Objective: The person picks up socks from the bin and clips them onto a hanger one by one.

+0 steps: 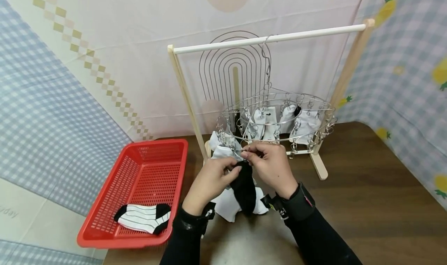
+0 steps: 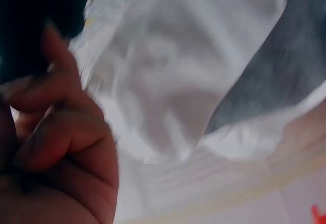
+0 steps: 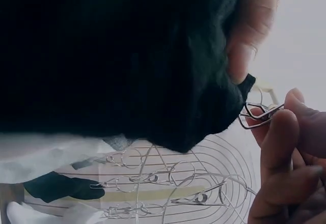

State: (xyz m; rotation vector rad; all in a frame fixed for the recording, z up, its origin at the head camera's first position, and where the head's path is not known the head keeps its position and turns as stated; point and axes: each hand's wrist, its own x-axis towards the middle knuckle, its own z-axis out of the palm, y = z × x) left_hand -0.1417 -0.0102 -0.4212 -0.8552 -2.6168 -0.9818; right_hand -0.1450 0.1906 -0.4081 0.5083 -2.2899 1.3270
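A black sock (image 1: 246,191) hangs from my left hand (image 1: 211,179), which pinches its upper edge between thumb and fingers. My right hand (image 1: 274,168) pinches a wire clip (image 3: 262,116) of the round metal sock hanger (image 1: 268,69). In the right wrist view the clip's jaws meet the sock's edge; whether they grip the cloth I cannot tell. Several white socks (image 1: 304,127) hang from the hanger's other clips. Behind and below the black sock is white cloth (image 1: 226,205), partly hidden by my left hand. The left wrist view is blurred, with white and grey cloth (image 2: 168,66) beside the fingers.
A wooden stand with a white rod (image 1: 314,34) carries the hanger. On the left, a red basket (image 1: 160,141) holds a white sock with black toe and heel (image 1: 141,217). The brown table (image 1: 370,195) extends to the right, with patterned fabric (image 1: 412,113) hanging behind.
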